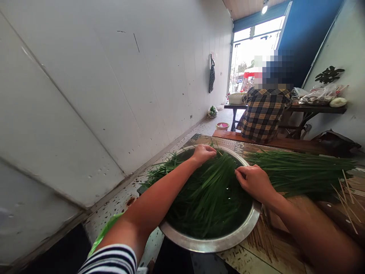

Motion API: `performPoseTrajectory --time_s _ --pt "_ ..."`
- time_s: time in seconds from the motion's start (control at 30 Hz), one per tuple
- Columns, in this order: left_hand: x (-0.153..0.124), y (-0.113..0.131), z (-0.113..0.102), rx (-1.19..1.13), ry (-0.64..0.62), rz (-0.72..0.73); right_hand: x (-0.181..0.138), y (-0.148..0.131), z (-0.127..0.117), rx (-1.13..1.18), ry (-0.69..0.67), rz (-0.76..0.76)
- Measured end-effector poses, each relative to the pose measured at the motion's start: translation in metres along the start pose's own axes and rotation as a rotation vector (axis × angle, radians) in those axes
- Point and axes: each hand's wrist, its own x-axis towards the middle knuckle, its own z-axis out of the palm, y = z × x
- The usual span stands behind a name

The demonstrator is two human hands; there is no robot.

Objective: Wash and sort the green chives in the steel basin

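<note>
A wide metal basin (209,245) holds dark water and long green garlic chives (211,194). Over its far rim, my left hand (204,154) is closed, its fingertips pinched at the upper end of a flat, fanned bunch of chives. A thin pale stick shows beside those fingertips. My right hand (252,180) pinches at the opposite edge of the same bunch, above the basin's right side. Between both hands the leaves hang down into the water. What exactly lies inside the right fingertips is hidden.
More chives (302,167) lie on the table at right, with loose bamboo skewers (346,201) beside them and others (261,236) by the basin. Leaves (162,167) hang over the left. A person in a checked shirt (264,112) sits on a bench (296,142) ahead.
</note>
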Motion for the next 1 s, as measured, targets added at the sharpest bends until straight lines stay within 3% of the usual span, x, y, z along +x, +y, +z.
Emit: performPoseTrajectory --time_s 0.27,0.47,0.67,0.83,1.0 --pt "-0.008 0.008 0.0 -0.004 -0.001 0.025 0.0 -0.002 -0.001 0.001 0.003 0.009" --pt "-0.01 0.01 -0.001 0.25 0.003 0.168 0.0 -0.002 -0.001 -0.001 -0.021 0.026" --pt "-0.013 0.023 -0.018 0.311 -0.281 0.203 0.0 0.0 0.001 -0.011 0.002 0.01" --pt "-0.001 0.013 -0.028 0.562 0.002 0.205 0.0 0.001 0.001 -0.013 -0.018 0.022" --pt "0.002 0.004 -0.017 0.795 -0.007 0.188 0.0 0.0 -0.002 -0.032 -0.044 0.035"
